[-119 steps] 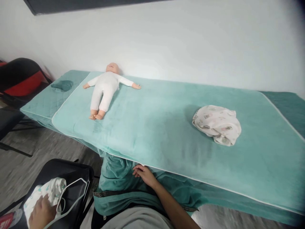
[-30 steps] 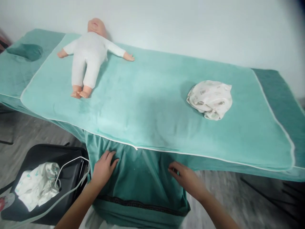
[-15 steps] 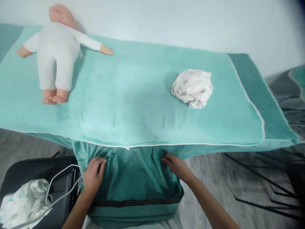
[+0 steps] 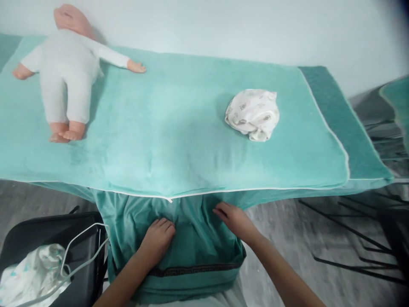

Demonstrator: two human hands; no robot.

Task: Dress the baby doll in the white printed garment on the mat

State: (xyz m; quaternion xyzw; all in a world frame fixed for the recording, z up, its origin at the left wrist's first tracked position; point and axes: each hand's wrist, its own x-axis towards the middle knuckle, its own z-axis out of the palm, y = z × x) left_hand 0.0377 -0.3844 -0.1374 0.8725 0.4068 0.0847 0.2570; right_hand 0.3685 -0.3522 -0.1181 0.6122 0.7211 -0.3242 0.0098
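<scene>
Left hand (image 4: 158,236) has shifted inward, drape (image 4: 194,245) below both curled hands, right hand (image 4: 234,217) nearer the mat (image 4: 179,123), any grip unclear.

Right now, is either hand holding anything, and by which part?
Nothing clearly held. The left hand lies, fingers curled, over the green drape; the right hand is at the drape too. Whether either pinches fabric can't be told.

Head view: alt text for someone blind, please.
A person's left hand and right hand are over draped green fabric; beyond, a white-clothed doll lies left of a bunched patterned cloth on a green mat.
</scene>
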